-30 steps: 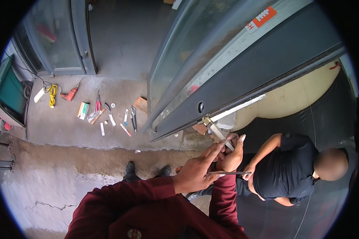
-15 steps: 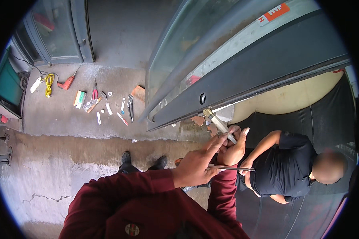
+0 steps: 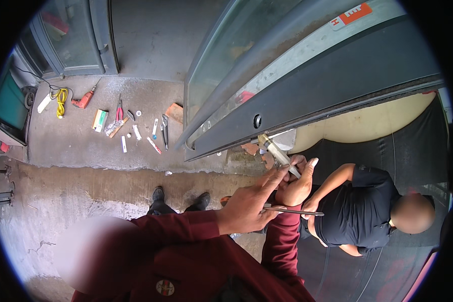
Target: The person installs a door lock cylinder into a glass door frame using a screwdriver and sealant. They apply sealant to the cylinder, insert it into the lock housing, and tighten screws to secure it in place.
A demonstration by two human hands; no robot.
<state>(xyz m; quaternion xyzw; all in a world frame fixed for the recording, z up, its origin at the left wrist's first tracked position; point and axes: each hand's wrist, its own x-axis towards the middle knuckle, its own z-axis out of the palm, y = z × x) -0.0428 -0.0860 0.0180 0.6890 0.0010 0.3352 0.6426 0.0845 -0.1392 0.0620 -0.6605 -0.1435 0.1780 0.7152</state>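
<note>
My left hand (image 3: 246, 207) is closed on a thin dark metal rod (image 3: 304, 213), which points right across my right wrist. Whether the rod is a screwdriver, I cannot tell. Its index finger stretches to a narrow pale metal piece (image 3: 278, 153) with a brass-coloured upper end, which looks like a lock body. My right hand (image 3: 298, 187) has its fingers around the lower end of that piece, thumb pointing up. The upper end lies at the edge of a grey door (image 3: 317, 90), just below a round keyhole (image 3: 257, 121); whether it sits inside the door is unclear.
A person (image 3: 365, 206) in a dark shirt is close on the right, one hand near the rod tip. On the ledge at left lie a red drill (image 3: 84, 98), a yellow cord (image 3: 61, 103), red-handled pliers (image 3: 119, 111), dark-handled pliers (image 3: 165, 133) and a brick (image 3: 175, 112).
My view has shifted slightly. Both hands keep nearly the same hold on the rod and the metal piece, with little visible movement.
</note>
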